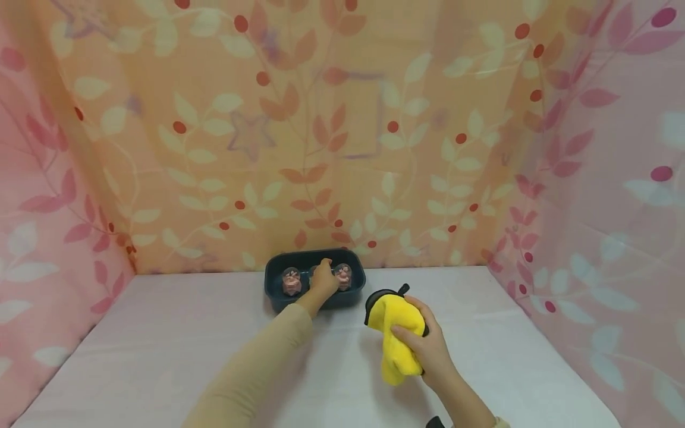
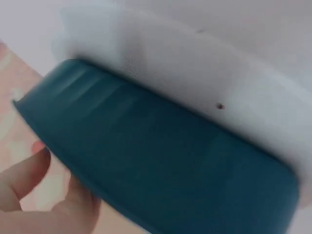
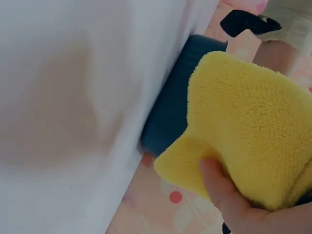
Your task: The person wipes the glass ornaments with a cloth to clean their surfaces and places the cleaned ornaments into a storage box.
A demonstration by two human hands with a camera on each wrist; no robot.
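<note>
A dark teal plastic basin [image 1: 316,306] stands at the back of the white table. In it sit two small pink figures, one at the left [image 1: 291,282] and one at the right [image 1: 343,277], each with a clear rounded top. Between them my left hand [image 1: 324,280] reaches in over a third, mostly covered one. The left wrist view has the left fingers [image 2: 80,204] partly behind the basin's rim, so their grasp is hidden. My right hand [image 1: 430,351] grips a fluffy yellow cloth [image 1: 398,333] with dark edging and a small loop, held above the table, right of the basin.
Floral curtains hang behind the table [image 1: 160,356] and along both sides, the orange back curtain [image 1: 316,178] close behind the basin. A dark strap [image 3: 243,23] shows near the left sleeve in the right wrist view.
</note>
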